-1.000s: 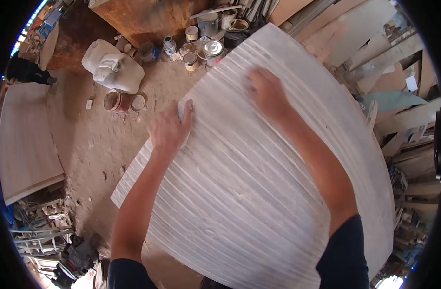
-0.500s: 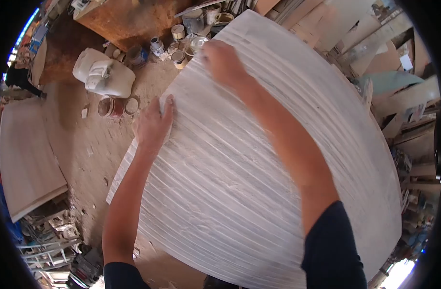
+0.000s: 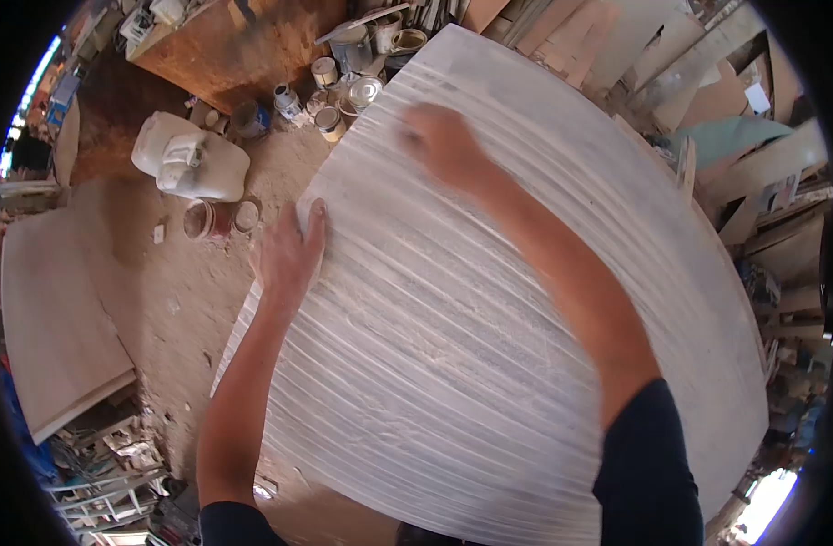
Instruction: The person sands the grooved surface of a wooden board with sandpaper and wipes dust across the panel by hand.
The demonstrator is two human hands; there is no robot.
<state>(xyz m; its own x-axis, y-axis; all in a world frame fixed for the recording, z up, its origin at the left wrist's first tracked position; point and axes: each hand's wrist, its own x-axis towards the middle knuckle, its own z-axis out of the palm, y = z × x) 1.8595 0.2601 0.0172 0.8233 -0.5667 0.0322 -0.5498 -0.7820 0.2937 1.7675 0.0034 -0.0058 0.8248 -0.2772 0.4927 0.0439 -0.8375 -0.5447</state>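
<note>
A large pale panel (image 3: 453,328) with long ridged streaks, looking dusty, spreads out below me. My left hand (image 3: 289,250) rests at the panel's left edge, thumb and forefinger apart on top; the remaining fingers are partly out of sight. Farther up the panel, my right hand (image 3: 439,146) presses on the surface with its fingers curled in. Motion blurs those fingertips, and whatever may lie under them is hidden.
Beyond the left edge, a white jerrycan (image 3: 189,159) and a reddish tub (image 3: 205,221) stand on the dirt floor. Several paint cans (image 3: 329,123) cluster by the panel's far corner. Another board (image 3: 66,309) lies far left. Scrap sheets (image 3: 707,118) pile up at right.
My right hand has moved from the far left edge inward across the panel, to the right and slightly nearer. My left hand stays at the edge. The view has shifted slightly.
</note>
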